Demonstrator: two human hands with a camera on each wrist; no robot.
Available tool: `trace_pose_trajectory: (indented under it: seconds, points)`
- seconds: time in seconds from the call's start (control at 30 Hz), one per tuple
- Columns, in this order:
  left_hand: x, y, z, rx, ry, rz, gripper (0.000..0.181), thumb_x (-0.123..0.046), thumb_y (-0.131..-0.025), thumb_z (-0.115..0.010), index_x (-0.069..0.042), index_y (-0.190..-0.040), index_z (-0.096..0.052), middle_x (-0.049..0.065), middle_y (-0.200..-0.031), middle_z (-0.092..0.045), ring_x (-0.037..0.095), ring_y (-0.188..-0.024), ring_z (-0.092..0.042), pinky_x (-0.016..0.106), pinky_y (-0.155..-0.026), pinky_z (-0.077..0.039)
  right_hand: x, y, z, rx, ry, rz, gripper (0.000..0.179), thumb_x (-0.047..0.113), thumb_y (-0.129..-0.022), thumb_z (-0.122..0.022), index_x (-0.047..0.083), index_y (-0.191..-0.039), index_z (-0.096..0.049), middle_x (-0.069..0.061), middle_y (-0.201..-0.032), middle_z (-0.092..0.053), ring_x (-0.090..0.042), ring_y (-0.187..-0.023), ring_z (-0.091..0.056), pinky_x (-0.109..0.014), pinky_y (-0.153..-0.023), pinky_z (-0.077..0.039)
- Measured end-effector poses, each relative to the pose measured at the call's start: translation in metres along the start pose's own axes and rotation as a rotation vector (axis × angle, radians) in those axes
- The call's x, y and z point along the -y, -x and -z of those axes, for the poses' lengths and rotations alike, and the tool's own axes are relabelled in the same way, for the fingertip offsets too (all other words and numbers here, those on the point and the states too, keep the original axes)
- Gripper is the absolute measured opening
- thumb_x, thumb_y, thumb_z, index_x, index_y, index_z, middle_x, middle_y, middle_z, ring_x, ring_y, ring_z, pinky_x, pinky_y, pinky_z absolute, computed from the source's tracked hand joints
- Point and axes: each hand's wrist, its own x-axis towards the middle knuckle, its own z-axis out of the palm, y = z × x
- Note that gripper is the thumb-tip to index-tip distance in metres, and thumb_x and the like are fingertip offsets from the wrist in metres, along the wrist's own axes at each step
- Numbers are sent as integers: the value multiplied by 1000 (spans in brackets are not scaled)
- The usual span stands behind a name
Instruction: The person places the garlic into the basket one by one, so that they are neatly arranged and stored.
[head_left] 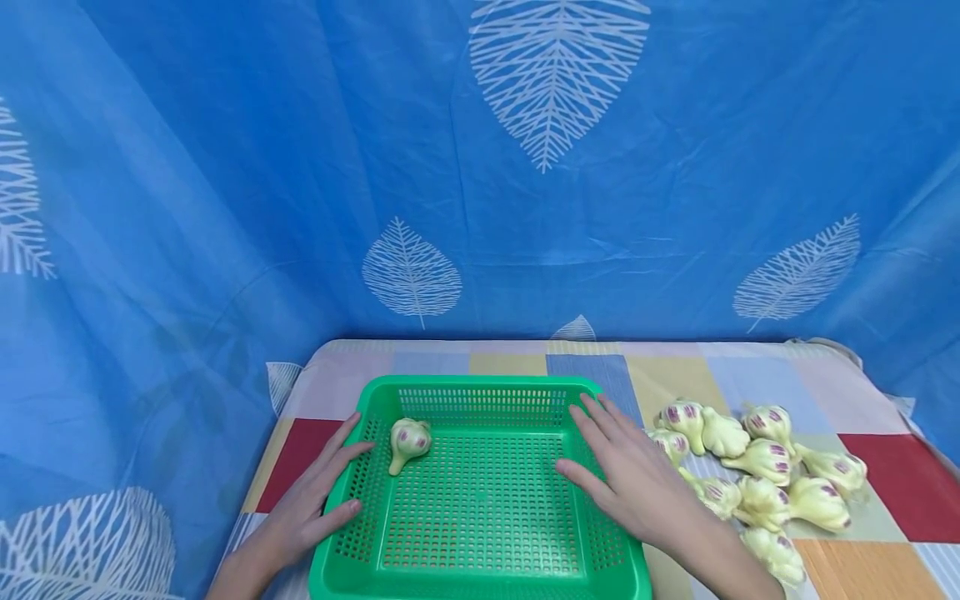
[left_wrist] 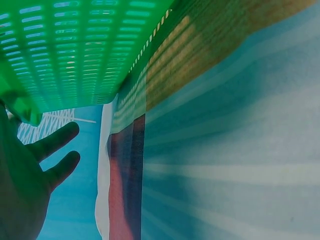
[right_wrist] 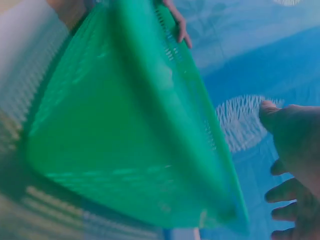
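A green plastic basket with slotted walls stands on the table in the head view, and one garlic bulb lies in its far left part. At the basket's left rim is my left hand, fingers spread and fairly straight, fingertips overlapping the rim. My right hand hovers over the right rim with its fingers extended and the thumb pointing inward. In the right wrist view that hand shows spread fingers with nothing between them. The left wrist view has two straight fingers below the basket wall.
Several garlic bulbs lie in a loose group to the right of the basket, beside my right forearm. A patchwork cloth covers the table. Blue curtains with white leaf prints hang behind it and at the sides.
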Motion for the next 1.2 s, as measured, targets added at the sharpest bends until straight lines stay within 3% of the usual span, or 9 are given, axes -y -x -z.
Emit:
trace_pose_trajectory:
  seconds: [0.27,0.5,0.63,0.73,0.83,0.97,1.1,1.2]
  points:
    - [-1,-1,-1,-10,-2,-6,67,-14,-90,-67,-10,-151,-42,9,-167,-12,11,-147,-21,35,-92,-54,-22,34,-6,-106,-78,-118,68,42,-101,-60,3,-153,-40,-20,-158,-35,-42,-147,-24,-67,-106,-31]
    - [-1,-2,-3,-5,-8,-7,66,-13,-90,-66,-10,-151,-42,9,-167,-11,12,-147,-21,35,-95,-52,-56,77,-15,-254,-193,-189,67,26,-99,-67,13,-157,-36,-19,-156,-38,-43,-144,-31,-64,-109,-28]
    - [-2,-1,-2,-7,-15,2,66,-12,-90,-66,-11,-151,-42,8,-167,-11,10,-147,-21,35,-95,-52,-76,99,-24,-399,-200,-202,74,15,-90,-77,13,-155,-41,-23,-149,-46,-15,-146,-31,-31,-117,-24]
    - [-3,0,0,0,-23,11,67,-12,-90,-67,-11,-152,-41,8,-168,-11,9,-147,-18,35,-95,-52,-87,113,-28,-514,-182,-221,76,8,-82,-83,8,-149,-48,-26,-141,-52,11,-135,-28,-5,-104,-16]
    - [-2,0,0,4,-27,10,68,-12,-90,-67,-10,-152,-40,9,-167,-11,8,-148,-17,34,-93,-53,-96,127,-30,-574,-188,-277,79,2,-77,-85,4,-147,-49,-29,-136,-55,18,-128,-29,-3,-100,-18]
    - [-1,-1,1,-2,-29,7,69,-12,-89,-67,-11,-153,-40,8,-167,-11,9,-148,-17,34,-93,-53,-105,147,-32,-584,-205,-452,81,6,-79,-85,4,-150,-46,-29,-136,-54,7,-133,-34,0,-93,-20]
    - [1,-1,0,-8,-36,1,70,-12,-88,-68,-10,-152,-40,8,-167,-11,9,-147,-18,34,-91,-54,-120,168,-35,-508,-306,-697,84,20,-88,-81,1,-155,-35,-32,-147,-43,-20,-144,-31,4,-92,-18]
    - [1,-1,-1,-7,-30,-1,70,-13,-88,-68,-9,-152,-40,9,-167,-11,7,-147,-18,34,-88,-55,-136,183,-41,-453,-389,-848,90,31,-91,-77,-3,-157,-25,-35,-152,-34,-24,-147,-25,4,-93,-17]
